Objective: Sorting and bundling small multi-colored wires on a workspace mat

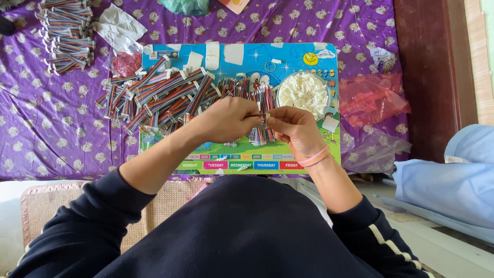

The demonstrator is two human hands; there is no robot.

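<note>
My left hand (226,119) and my right hand (294,128) meet over a colourful cartoon board (309,154) and together pinch a short multicoloured ribbon cable (263,119) with a small white connector at its end. A bunch of loose ribbon cables (260,136) lies just under my hands. A round bowl of white plastic connectors (303,92) stands just beyond my right hand. A pink band circles my right wrist.
A heap of finished ribbon cables with white ends (154,95) covers the board's left half. More bundled cables (67,33) lie at the far left on the purple patterned cloth (51,123). Red plastic bags (373,98) lie right of the board. A dark wooden edge (427,77) borders the cloth.
</note>
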